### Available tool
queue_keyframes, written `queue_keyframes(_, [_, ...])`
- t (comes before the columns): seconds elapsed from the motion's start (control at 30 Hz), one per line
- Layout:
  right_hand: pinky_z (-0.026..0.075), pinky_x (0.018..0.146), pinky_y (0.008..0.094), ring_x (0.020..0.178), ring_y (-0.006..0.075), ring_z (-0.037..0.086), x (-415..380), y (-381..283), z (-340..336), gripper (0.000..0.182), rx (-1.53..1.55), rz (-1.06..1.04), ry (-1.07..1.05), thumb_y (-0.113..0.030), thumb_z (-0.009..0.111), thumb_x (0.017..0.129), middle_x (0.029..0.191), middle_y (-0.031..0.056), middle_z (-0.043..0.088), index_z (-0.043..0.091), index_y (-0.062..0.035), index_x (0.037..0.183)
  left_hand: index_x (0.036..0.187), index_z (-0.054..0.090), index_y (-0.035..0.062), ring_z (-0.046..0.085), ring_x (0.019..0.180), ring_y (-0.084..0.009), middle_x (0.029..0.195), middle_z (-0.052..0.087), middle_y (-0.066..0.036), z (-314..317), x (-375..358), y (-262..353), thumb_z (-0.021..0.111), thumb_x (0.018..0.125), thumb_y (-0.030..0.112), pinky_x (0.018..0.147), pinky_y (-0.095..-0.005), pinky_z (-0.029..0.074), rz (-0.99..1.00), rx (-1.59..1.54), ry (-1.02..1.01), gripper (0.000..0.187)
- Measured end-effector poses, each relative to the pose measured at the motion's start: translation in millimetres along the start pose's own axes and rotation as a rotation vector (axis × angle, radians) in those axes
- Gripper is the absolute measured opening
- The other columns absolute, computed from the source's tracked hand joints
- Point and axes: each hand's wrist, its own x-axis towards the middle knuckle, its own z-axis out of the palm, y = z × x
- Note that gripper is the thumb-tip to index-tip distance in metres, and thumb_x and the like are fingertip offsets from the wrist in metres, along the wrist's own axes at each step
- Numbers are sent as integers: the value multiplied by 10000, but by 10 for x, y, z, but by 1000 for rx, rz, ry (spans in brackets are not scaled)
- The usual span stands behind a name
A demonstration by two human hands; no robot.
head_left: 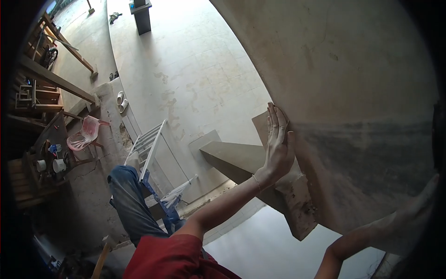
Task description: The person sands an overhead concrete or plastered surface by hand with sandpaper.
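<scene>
My left hand is raised at the centre, pale with dust, its fingers stretched out and close together. Its palm faces a beige edge beside a large curved plastered surface; what lies under the palm is hidden. No held object shows in it. At the dim right edge, my right hand reaches up against the same surface, its fingers looking straight and flat, partly lost in shadow. A dark grey smudged band crosses the surface between the two hands. Below my left hand is a beam-like concrete piece with a rough, chipped end.
Below, a white and blue ladder stands by my jeans-clad leg. White shoes, a pinkish plastic chair and a cluttered table are at the left. Wooden posts rise behind; a dark pedestal stands at the top.
</scene>
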Motion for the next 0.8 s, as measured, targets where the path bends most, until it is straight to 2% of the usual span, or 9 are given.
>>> queue_keyframes(0.17, [416,1127,361,1288,270,609,0,28,-16,538,11,-53,27,-494,507,1048,1345,155,676,701,-48,1279,1591,175,-93,58,1566,-448,1666,105,-334,-169,1151,-59,326,1095,94,1276,-483,112,58,-3,160,551])
queue_keyframes(0.27, [408,1135,374,1295,277,603,27,-7,16,530,27,-83,37,-486,502,1051,1346,159,674,703,-48,1274,1580,183,-115,87,1564,-447,1659,129,-342,-103,980,12,336,1087,82,1278,-469,113,24,58,172,552])
queue_keyframes(0.3, [406,1138,378,1297,279,601,30,-11,24,528,22,-88,42,-483,500,1052,1347,160,674,703,-48,1272,1573,198,-123,99,1541,-519,1649,167,-348,-27,604,4,412,1036,32,1268,-523,137,31,16,122,598])
queue_keyframes(0.33, [403,1141,383,1299,281,599,33,-17,28,525,24,-92,41,-480,498,1053,1347,161,673,704,-49,1270,1575,182,-126,70,1565,-447,1665,115,-332,16,224,-49,345,1069,57,1281,-470,103,101,86,35,562])
queue_keyframes(0.4, [399,1146,391,1304,285,596,26,-4,11,520,15,-89,38,-475,495,1055,1348,164,671,705,-49,1267,1579,172,-122,56,1564,-449,1665,101,-337,-5,-37,-100,346,1071,55,1279,-471,100,90,64,-60,565])
queue_keyframes(0.5, [391,1155,404,1310,291,590,14,18,-2,513,11,-99,41,-467,489,1058,1349,167,669,706,-49,1262,1587,185,-97,63,1561,-453,1673,103,-315,-68,765,-97,361,1073,57,1278,-480,114,101,-8,136,565])
queue_keyframes(0.63, [381,1166,421,1319,300,582,42,-15,29,503,38,-138,56,-456,482,1062,1351,172,667,708,-49,1255,1603,199,-45,64,1558,-451,1677,137,-284,-9,716,69,381,1075,64,1280,-498,137,51,25,179,570])
queue_keyframes(0.73, [374,1174,433,1326,306,576,48,-5,31,496,33,-142,59,-448,477,1066,1353,176,664,710,-49,1249,1594,220,-59,82,1557,-448,1672,157,-288,53,-129,-174,384,1078,73,1274,-493,155,82,29,-46,558])
queue_keyframes(0.8, [369,1180,442,1330,310,572,27,16,28,492,21,-147,65,-442,473,1068,1354,178,663,711,-50,1246,1591,253,-50,113,1556,-435,1662,189,-291,-29,210,-214,415,1064,41,1272,-501,162,98,-17,36,559])
